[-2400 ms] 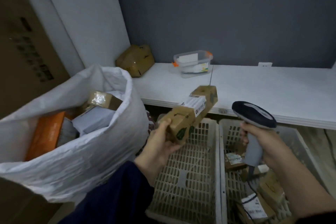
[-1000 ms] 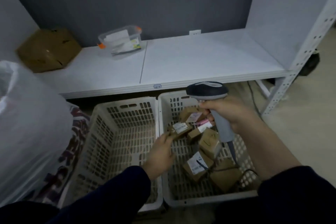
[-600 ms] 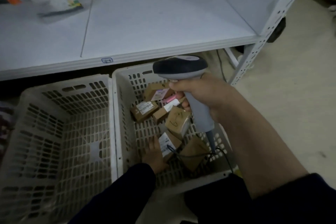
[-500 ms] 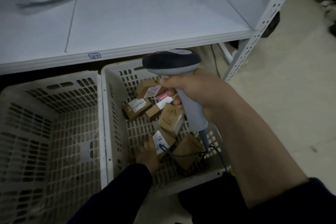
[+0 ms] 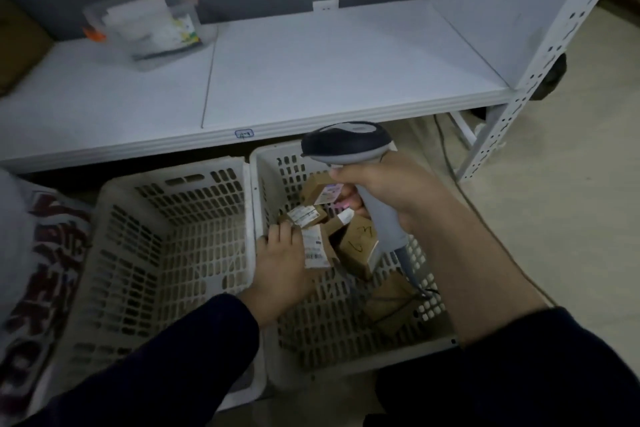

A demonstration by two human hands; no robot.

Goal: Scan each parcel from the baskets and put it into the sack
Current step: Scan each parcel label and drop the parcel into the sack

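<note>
My left hand [image 5: 282,270] is inside the right basket [image 5: 346,366] and grips a small brown parcel with a white label [image 5: 316,248], lifted a little above the others. Several more brown parcels [image 5: 356,246] lie in that basket. My right hand [image 5: 388,191] holds the grey barcode scanner [image 5: 346,146] by its handle above the basket, its head pointing left. The left basket [image 5: 114,229] holds no parcel that I can see. The white sack [image 5: 10,236] shows only as a sliver at the left edge.
A white shelf board [image 5: 311,80] runs above the baskets, with a clear plastic box [image 5: 145,24] on it at the back left. A perforated white upright [image 5: 530,73] stands at the right. A patterned cloth [image 5: 45,253] lies left of the baskets. The scanner's cable [image 5: 415,291] trails into the right basket.
My left hand has closed round the labelled parcel low in the right basket and raised it. The view has tilted up slightly. My right hand keeps the scanner over the basket.
</note>
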